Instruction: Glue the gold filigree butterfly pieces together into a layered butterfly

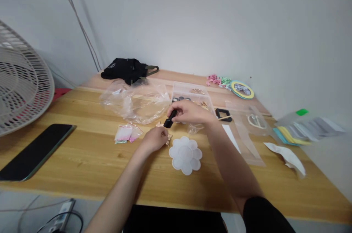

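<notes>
- Grip: right hand (191, 112) clenched on small black cylinder (170, 119), fingers wrapped round its upper end, lower end tilted down-left; left hand (151, 140) curled just below it, cannot tell if it's pinching anything
- Held item: over wooden table (90, 163), between both hands; cannot tell if it touches left hand
- Head view, by hands: tan-gold flakes (166, 138) just beside left hand; white flower-shaped plastic palette (185, 155) lying near them, right of left hand; small clear plastic cup (195, 128) just below right hand; clear compartment box (191, 93) just behind right hand, gold bits and dark round pieces inside
- Head view, left side: crumpled clear plastic bag (134, 102); pink-white packet (126, 134); black phone (34, 152) face down or dark, cannot tell which; white fan (22, 79) at table edge; black pouch (125, 69) at back
- Head view, right side: black square frame (223, 115); clear zip bag (244, 130); white paper scrap (287, 157); colored card stack (310, 130); round yellow-rimmed picture (242, 90) at back beside pink and green paper pieces (218, 81)
</notes>
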Available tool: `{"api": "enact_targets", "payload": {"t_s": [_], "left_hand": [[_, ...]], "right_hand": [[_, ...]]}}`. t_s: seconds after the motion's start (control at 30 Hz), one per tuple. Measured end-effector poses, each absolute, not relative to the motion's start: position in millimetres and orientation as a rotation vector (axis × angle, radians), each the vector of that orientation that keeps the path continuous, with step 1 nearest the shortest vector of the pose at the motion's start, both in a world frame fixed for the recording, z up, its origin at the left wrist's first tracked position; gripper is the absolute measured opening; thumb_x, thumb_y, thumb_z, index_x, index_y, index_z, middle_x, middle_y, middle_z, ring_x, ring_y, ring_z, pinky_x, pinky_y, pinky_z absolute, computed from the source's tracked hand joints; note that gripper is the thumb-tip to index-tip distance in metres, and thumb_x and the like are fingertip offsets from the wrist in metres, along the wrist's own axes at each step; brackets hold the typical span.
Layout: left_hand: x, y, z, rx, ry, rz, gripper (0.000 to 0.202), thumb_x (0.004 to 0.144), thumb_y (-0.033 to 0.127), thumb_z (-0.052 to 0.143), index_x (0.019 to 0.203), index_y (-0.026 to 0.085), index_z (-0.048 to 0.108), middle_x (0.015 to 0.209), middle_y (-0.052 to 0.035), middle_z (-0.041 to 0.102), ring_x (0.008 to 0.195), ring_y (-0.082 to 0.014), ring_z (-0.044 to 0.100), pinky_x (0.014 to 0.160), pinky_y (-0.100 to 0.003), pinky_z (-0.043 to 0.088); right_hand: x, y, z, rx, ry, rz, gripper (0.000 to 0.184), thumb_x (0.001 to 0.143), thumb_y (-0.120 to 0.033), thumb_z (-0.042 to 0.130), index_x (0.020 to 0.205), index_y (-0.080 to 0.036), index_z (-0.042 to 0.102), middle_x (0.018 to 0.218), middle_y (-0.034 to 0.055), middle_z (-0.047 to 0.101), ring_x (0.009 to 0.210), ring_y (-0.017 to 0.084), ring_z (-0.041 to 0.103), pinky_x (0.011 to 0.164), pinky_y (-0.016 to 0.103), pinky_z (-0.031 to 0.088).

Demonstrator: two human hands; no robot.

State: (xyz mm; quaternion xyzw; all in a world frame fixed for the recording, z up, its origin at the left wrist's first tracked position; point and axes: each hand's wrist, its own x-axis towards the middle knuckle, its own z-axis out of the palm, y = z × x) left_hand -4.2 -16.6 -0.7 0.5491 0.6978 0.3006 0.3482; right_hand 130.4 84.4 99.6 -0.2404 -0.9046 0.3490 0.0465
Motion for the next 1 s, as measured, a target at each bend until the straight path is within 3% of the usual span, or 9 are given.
{"api": "enact_targets", "payload": {"t_s": [0.17,0.3,0.4,0.47,0.57,0.77,1.0], "left_hand": [[-1.0,-18.4,-0.8,1.486,1.825,0.741,0.015,0.061,0.01,0.061,0.051,0.02,0.056,0.056,-0.0015,0.06,0.056,-0.0191,0.054,0.057,-0.028,0.032],[2.0,-15.3,2.3,1.532,1.87,0.874,0.01,0.062,0.011,0.062,0.06,0.02,0.061,0.071,-0.0051,0.064,0.073,-0.0232,0.058,0.067,-0.031,0.039],[8.1,-13.2,12.2,1.43,1.727,1.189,0.01,0.072,0.018,0.059,0.078,0.019,0.067,0.085,-0.006,0.068,0.083,-0.0224,0.06,0.075,-0.031,0.044],[14.5,-14.7,21.8,1.28,1.479,1.391,0.017,0.08,0.03,0.057,0.084,0.019,0.069,0.082,-0.0047,0.068,0.079,-0.0204,0.062,0.073,-0.03,0.047],[24.3,-21.3,36.6,1.195,1.197,1.363,0.032,0.083,0.047,0.056,0.085,0.018,0.068,0.077,-0.0043,0.067,0.066,-0.0178,0.062,0.064,-0.03,0.049],[35.0,-32.9,52.9,1.27,1.109,1.288,0.031,0.079,0.046,0.065,0.068,0.017,0.065,0.058,-0.0013,0.062,0.055,-0.0131,0.055,0.055,-0.025,0.044],[41.7,-42.4,59.4,1.124,0.886,1.247,0.043,0.07,0.059,0.073,0.066,0.016,0.067,0.056,-0.0019,0.061,0.049,-0.0113,0.052,0.049,-0.023,0.04]], "right_hand": [[161.5,72.5,112.2,-0.476,-2.441,1.373,0.022,0.075,-0.011,0.062,0.097,-0.014,0.062,0.097,0.0051,0.066,0.082,0.011,0.062,0.075,0.026,0.049],[174.2,59.1,120.9,-0.522,-2.428,1.259,0.017,0.078,-0.023,0.064,0.092,-0.014,0.063,0.085,0.0021,0.064,0.071,0.01,0.056,0.065,0.024,0.045],[176.5,55.2,121.0,-0.639,-2.467,1.089,0.017,0.082,-0.031,0.061,0.083,-0.015,0.064,0.068,-0.0027,0.058,0.06,0.008,0.048,0.056,0.022,0.036],[175.0,55.7,117.2,-0.764,-2.486,0.971,0.02,0.082,-0.034,0.061,0.077,-0.015,0.064,0.062,-0.0042,0.054,0.056,0.007,0.045,0.053,0.022,0.032],[172.0,57.5,109.7,-0.915,-2.473,0.86,0.025,0.08,-0.037,0.062,0.068,-0.015,0.062,0.057,-0.0043,0.052,0.054,0.008,0.044,0.052,0.023,0.029],[179.1,55.0,109.1,-0.726,-2.42,1.065,0.021,0.081,-0.032,0.061,0.069,-0.015,0.062,0.057,-0.0037,0.056,0.053,0.008,0.048,0.05,0.021,0.033],[195.9,35.4,123.3,-0.534,-2.313,1.261,0.026,0.083,-0.04,0.064,0.073,-0.016,0.059,0.057,-0.0022,0.061,0.053,0.01,0.058,0.048,0.02,0.039]]}}
